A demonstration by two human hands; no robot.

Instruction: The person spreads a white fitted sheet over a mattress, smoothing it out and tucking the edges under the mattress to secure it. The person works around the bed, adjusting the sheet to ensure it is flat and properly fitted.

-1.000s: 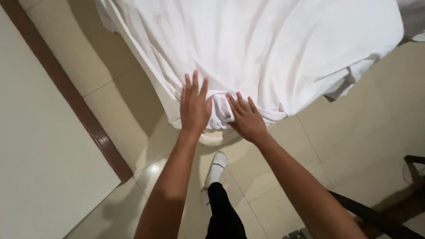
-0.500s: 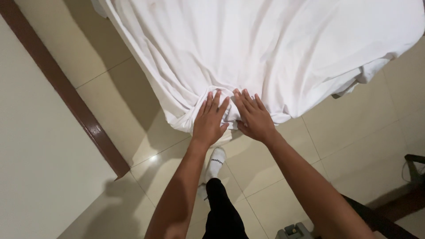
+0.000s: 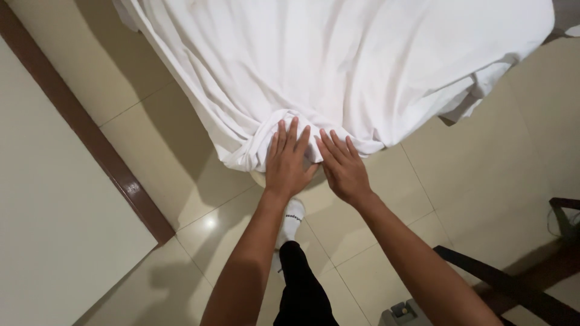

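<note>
A large white sheet (image 3: 338,66) drapes over a bed corner and hangs down toward the tiled floor. My left hand (image 3: 287,162) lies flat on the bunched corner of the sheet, fingers spread and pointing up. Right beside it, my right hand (image 3: 343,166) presses flat on the same corner, its fingers slightly apart. The two hands almost touch at the thumbs. Neither hand has cloth gathered in its fingers. Below my arms I see my leg in dark trousers (image 3: 302,290) and a white sock (image 3: 291,220).
Cream floor tiles (image 3: 175,163) surround the bed. A dark brown skirting board (image 3: 96,145) runs along the pale wall (image 3: 54,241) on the left. Dark wooden furniture legs (image 3: 513,287) stand at the lower right, with a grey object (image 3: 402,314) at the bottom edge.
Both hands have slid together along the sheet's corner, the gap between them closing. The view has shifted so the hanging corner sits nearer the middle.
</note>
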